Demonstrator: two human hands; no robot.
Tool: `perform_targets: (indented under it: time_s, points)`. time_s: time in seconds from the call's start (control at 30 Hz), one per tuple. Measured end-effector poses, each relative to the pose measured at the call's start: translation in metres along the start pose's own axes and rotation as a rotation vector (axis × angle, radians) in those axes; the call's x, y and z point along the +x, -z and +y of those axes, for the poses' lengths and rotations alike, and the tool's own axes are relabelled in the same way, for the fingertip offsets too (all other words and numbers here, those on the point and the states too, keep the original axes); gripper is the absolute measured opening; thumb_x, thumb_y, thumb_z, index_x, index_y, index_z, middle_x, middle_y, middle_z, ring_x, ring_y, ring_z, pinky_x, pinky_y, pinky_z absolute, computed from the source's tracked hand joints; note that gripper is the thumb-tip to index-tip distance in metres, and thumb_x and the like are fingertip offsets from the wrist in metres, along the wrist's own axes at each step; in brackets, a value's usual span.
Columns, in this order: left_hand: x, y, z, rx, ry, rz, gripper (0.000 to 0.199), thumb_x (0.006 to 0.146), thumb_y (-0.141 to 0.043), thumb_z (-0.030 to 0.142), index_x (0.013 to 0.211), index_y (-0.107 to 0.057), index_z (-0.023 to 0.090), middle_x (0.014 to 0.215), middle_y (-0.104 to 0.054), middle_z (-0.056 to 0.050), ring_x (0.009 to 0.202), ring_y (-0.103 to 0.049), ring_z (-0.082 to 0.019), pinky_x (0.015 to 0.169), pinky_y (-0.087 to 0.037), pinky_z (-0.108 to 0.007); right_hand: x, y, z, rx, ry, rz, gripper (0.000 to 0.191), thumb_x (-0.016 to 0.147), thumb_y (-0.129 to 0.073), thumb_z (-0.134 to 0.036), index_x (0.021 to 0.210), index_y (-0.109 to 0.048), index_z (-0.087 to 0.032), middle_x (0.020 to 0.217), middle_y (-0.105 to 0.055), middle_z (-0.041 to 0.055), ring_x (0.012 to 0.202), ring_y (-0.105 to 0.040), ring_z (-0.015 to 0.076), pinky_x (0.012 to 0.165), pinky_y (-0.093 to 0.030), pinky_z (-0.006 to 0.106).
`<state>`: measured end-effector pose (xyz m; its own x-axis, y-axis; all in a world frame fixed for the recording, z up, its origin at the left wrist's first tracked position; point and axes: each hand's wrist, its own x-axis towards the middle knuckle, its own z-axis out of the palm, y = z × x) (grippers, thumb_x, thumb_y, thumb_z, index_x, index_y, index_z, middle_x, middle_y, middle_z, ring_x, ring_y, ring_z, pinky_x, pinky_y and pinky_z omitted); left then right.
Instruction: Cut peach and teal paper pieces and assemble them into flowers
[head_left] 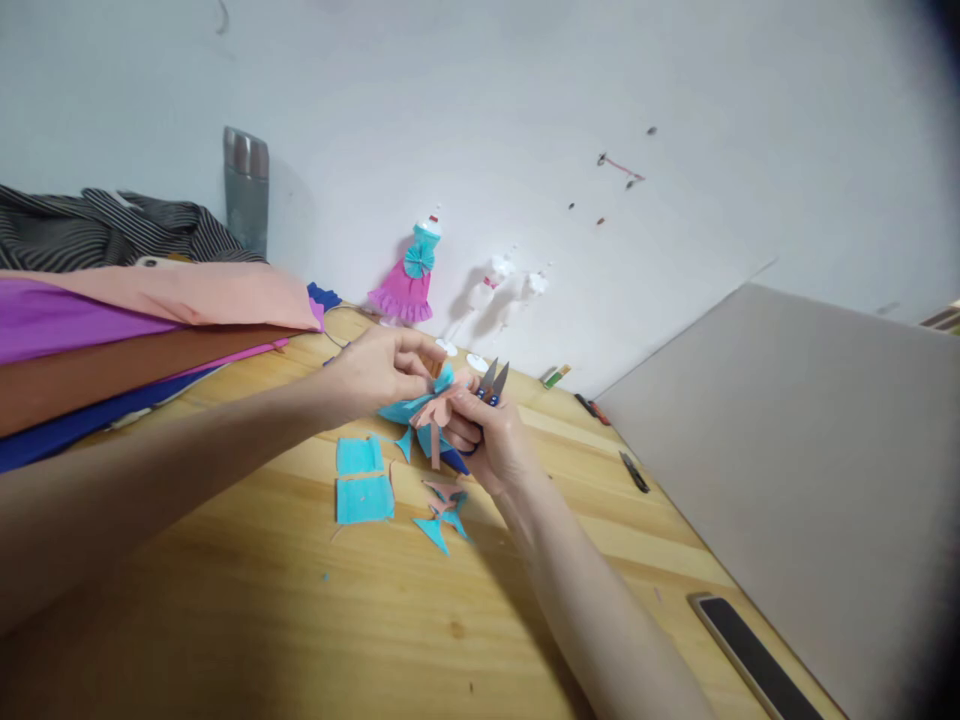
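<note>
My left hand (386, 372) is closed, its fingertips pinching a small blue paper piece (444, 378). Beside it, my right hand (484, 425) is closed round scissors (491, 385) whose blades stick up parted, and its thumb also presses on a peach paper piece (435, 410) with scalloped edges. Blue paper (401, 412) lies just under the hands, partly hidden by them. Nearer the front are two blue paper rectangles (364, 499) and several blue and peach scraps (442, 515).
Coloured paper sheets (157, 300) and striped cloth (112, 225) lie at left, near a grey bottle (246, 190). Small mannequins, one in a pink dress (405, 290), stand by the wall. A black cutter (634, 472) and a phone (754, 655) rest at right.
</note>
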<state>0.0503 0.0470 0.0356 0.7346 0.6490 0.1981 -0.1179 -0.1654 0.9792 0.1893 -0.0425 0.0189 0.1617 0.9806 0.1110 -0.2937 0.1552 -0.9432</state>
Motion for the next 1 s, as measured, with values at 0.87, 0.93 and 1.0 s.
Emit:
perform_targets:
  time_s: [0.87,0.93,1.0]
  points:
    - [-0.018,-0.015,0.021,0.224,-0.255,-0.032,0.030,0.082,-0.052,0.032,0.058,-0.058,0.015,0.060,-0.061,-0.002,0.060,-0.055,-0.012,0.059,-0.043,-0.023,0.001,-0.003,0.000,0.073,0.087,0.168,0.033,0.059,-0.078,-0.025,0.057,-0.045,-0.018,0.041,-0.027,-0.0123,0.037,-0.011,0.0009,0.035,-0.010,0.017]
    - [-0.017,-0.016,0.018,0.196,-0.212,-0.050,0.022,0.078,-0.057,0.030,0.064,-0.062,0.015,0.067,-0.066,-0.003,0.066,-0.060,-0.014,0.063,-0.047,-0.025,0.000,-0.006,-0.001,0.058,0.087,0.208,0.036,0.058,-0.079,-0.026,0.056,-0.043,-0.019,0.042,-0.027,-0.0120,0.037,-0.011,0.0009,0.035,-0.010,0.017]
    - [-0.015,-0.017,0.013,0.158,-0.164,-0.053,0.013,0.073,-0.061,0.026,0.068,-0.064,0.015,0.072,-0.068,-0.003,0.070,-0.062,-0.015,0.065,-0.049,-0.025,-0.001,-0.007,-0.002,0.043,0.082,0.220,0.037,0.057,-0.079,-0.026,0.055,-0.042,-0.019,0.042,-0.026,-0.0121,0.037,-0.012,0.0009,0.035,-0.010,0.017]
